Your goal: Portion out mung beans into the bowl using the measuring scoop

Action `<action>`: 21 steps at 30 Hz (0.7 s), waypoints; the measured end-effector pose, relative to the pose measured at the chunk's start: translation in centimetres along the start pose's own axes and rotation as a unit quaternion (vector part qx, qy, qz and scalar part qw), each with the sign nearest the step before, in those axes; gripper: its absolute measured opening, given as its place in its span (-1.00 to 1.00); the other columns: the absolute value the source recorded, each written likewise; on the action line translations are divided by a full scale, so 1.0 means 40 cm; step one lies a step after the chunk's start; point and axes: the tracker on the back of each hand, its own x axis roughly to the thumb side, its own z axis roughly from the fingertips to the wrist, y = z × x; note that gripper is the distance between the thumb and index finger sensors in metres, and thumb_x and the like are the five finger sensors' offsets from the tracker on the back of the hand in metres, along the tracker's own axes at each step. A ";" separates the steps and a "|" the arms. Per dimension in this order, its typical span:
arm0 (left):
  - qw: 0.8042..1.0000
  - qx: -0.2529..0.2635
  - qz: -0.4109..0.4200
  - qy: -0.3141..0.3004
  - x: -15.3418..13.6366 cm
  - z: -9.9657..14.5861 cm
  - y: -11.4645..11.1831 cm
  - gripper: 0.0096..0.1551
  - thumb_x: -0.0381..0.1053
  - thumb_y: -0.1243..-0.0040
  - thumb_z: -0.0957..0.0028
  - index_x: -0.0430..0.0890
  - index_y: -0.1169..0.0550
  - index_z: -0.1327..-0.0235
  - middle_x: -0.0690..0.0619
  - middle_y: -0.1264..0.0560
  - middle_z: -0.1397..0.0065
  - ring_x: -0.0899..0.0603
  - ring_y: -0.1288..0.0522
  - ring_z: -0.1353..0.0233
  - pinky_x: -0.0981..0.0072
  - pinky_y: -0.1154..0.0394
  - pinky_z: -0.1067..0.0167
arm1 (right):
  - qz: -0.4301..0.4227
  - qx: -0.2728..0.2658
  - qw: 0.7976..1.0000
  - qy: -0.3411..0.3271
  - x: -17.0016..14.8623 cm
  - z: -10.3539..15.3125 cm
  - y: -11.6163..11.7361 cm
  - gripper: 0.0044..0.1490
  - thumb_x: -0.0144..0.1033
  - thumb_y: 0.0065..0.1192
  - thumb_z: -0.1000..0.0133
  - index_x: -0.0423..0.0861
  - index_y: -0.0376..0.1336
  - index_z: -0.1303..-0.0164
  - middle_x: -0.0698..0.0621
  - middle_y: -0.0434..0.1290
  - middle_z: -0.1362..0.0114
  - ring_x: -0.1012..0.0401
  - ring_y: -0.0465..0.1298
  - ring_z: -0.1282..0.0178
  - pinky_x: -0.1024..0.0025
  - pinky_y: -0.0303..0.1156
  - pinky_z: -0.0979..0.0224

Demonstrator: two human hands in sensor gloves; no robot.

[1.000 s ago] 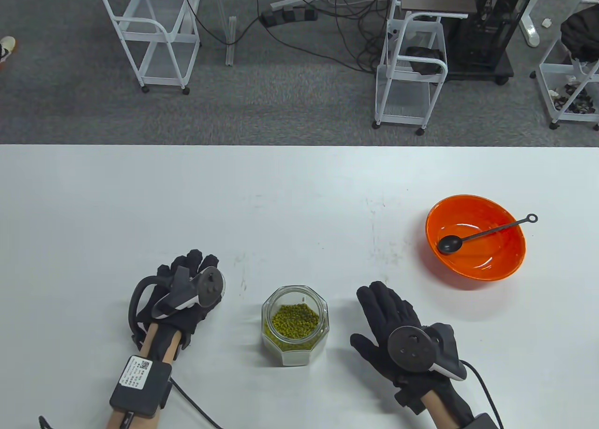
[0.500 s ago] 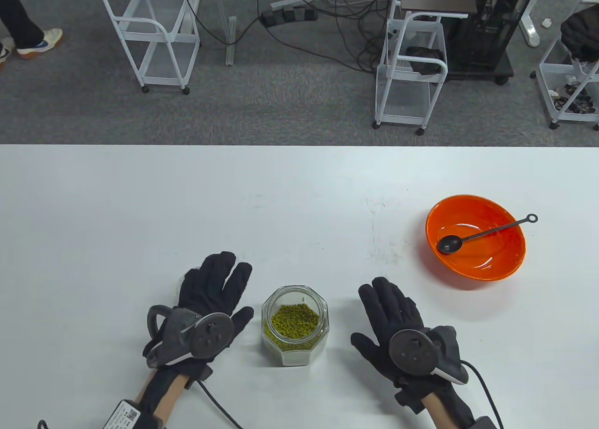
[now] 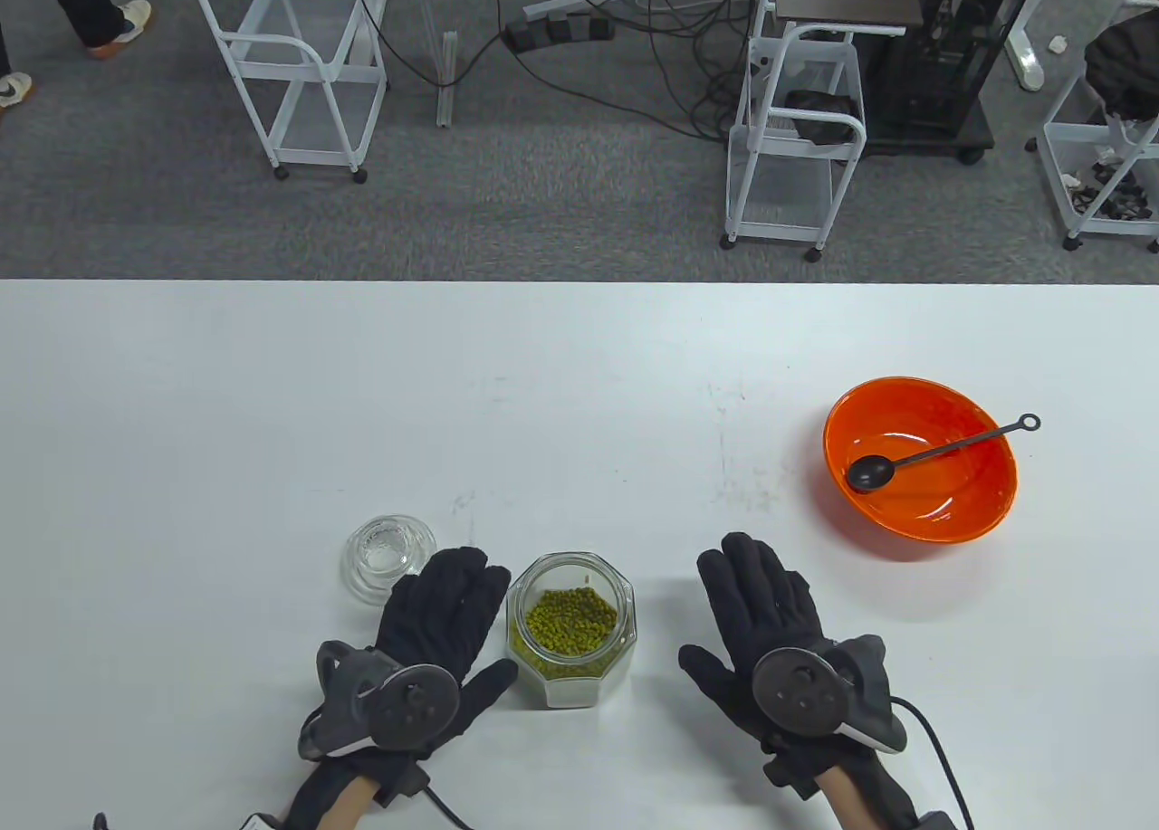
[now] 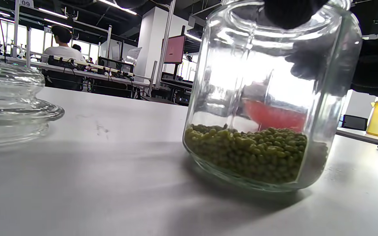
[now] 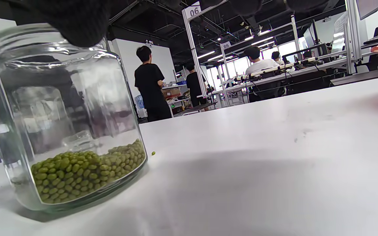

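An open glass jar (image 3: 572, 626) with mung beans (image 3: 568, 617) in its bottom stands near the table's front edge. My left hand (image 3: 453, 608) lies beside its left wall with straight fingers; whether it touches the glass I cannot tell. To the jar's right, apart from it, my right hand (image 3: 756, 586) rests flat with spread fingers. The orange bowl (image 3: 905, 518) sits at the far right. A black measuring scoop (image 3: 871, 472) lies in it, its handle over the right rim. In the left wrist view the jar (image 4: 267, 98) fills the frame.
The jar's glass lid (image 3: 389, 558) lies on the table left of the jar, just beyond my left fingertips. One stray bean (image 5: 153, 153) lies by the jar's base. White carts (image 3: 290, 70) stand on the floor past the table's far edge.
My left hand let go of the glass lid, opened, and slid right and back to the jar's side. The lid now lies uncovered. My right hand barely moved.
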 end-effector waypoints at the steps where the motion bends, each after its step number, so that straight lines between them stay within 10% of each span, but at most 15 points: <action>1: 1.000 0.001 -0.003 0.000 0.002 -0.001 -0.002 0.08 0.36 0.01 -0.18 -0.03 0.14 -0.79 -0.29 0.15 -0.83 -0.47 0.06 -0.77 -0.58 -0.05 -0.51 | 0.000 0.000 1.000 0.000 0.000 0.000 0.000 0.20 0.26 0.08 -0.15 -0.11 -0.31 -0.76 -0.26 -0.28 -0.76 -0.28 -0.09 -0.73 -0.43 0.01 -0.53; 11: 1.000 -0.001 -0.009 -0.003 0.006 -0.005 -0.009 0.09 0.36 0.00 -0.18 -0.03 0.14 -0.79 -0.30 0.14 -0.83 -0.47 0.05 -0.76 -0.58 -0.05 -0.51 | 0.000 -0.001 1.000 0.010 0.003 -0.003 -0.007 0.17 0.24 0.08 -0.16 -0.11 -0.27 -0.76 -0.29 -0.25 -0.75 -0.29 -0.05 -0.72 -0.41 0.04 -0.52; 21: 1.000 0.004 0.001 -0.008 0.003 0.001 0.003 0.08 0.36 0.00 -0.18 -0.03 0.13 -0.79 -0.29 0.13 -0.83 -0.48 0.04 -0.76 -0.59 -0.05 -0.50 | 0.017 -0.081 0.991 0.106 -0.072 -0.063 -0.157 0.04 0.19 0.14 -0.15 -0.14 0.02 -0.73 -0.32 0.08 -0.71 -0.29 0.22 -0.61 -0.35 0.24 -0.45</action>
